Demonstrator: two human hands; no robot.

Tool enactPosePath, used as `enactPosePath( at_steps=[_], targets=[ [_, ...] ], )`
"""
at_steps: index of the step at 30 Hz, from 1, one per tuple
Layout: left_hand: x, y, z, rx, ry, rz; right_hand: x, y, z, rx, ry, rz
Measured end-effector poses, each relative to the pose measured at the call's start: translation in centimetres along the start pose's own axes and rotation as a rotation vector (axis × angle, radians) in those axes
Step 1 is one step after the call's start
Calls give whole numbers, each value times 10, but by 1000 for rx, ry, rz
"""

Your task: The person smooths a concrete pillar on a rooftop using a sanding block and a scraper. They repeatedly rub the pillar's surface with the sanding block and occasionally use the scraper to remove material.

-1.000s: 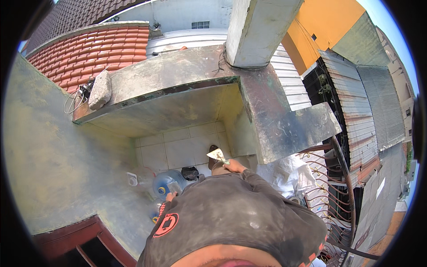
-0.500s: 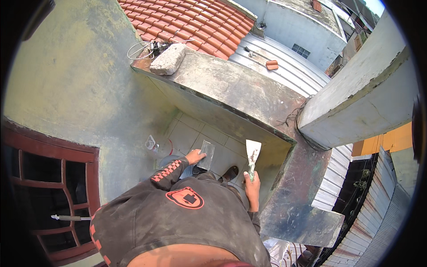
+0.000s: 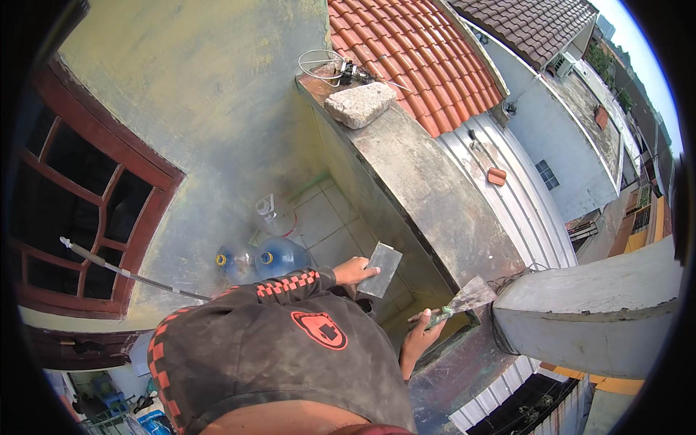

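Step in hand: both tools were held off the work. The left hand (image 3: 353, 271) gripped the plate (image 3: 380, 270) by its near edge, fingers clamped on it, thumb along the upper face. The right hand (image 3: 419, 337) held the scraper (image 3: 451, 309), fingers clamped around the handle. The plate stood out over the floor (image 3: 324, 220) inside the ledge (image 3: 442, 192); the scraper blade pointed toward the foot of the pillar (image 3: 587, 319). Whether the blade touched the pillar or ledge could not be told.

Next move, as judged: any stroke called for a firm grip, a level blade edge and clearance from the pillar.

Materials: the plate was thin, flat, grey and rectangular. The scraper had a flared, stained blade and a green handle. The ledge was smooth, blotched masonry; the stone (image 3: 360, 105) on it was rough and blocky. The blue bottle (image 3: 288, 259) was rounded, translucent plastic. The wall (image 3: 217, 109) was mottled yellow-grey. The floor was pale square tile.
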State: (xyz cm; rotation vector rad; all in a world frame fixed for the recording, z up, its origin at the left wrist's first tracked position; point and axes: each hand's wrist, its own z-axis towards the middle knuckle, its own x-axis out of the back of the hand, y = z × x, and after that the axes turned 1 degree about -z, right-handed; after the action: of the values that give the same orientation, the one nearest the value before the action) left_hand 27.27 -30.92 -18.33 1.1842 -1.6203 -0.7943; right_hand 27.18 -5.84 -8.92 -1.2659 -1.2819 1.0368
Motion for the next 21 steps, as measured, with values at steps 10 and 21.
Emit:
enactPosePath(
  at_steps=[10, 21],
  targets=[
    [42, 75, 49, -159, 241, 63, -25, -1, 37, -99, -78, -201],
    [117, 77, 90, -235, 158, -80, -79, 51, 41, -67, 48, -444]
  ],
)
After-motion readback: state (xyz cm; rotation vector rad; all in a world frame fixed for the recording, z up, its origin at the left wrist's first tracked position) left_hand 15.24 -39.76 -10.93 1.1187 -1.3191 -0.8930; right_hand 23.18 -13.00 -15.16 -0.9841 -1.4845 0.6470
